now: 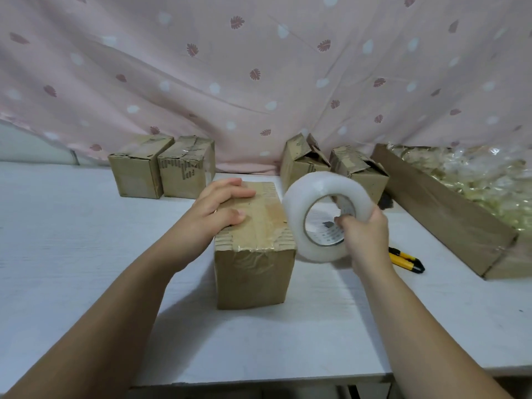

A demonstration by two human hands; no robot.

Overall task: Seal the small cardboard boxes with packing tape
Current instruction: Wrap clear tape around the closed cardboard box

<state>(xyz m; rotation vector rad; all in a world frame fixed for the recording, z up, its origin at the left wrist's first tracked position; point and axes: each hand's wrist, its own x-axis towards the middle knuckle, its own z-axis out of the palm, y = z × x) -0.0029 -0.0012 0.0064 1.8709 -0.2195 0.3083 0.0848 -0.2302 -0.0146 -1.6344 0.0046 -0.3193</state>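
We find the small cardboard box (253, 272) at the middle of the table (86, 254), nearer its front edge, with the left hand (221, 208) laid flat on its top, gripping nothing. The right hand (362, 234) grasps the packing tape roll (299, 214) through its core, just beside the box's right side. We judge two risks: tape wrinkling if drawn slack, and the box sliding if the left hand eases.
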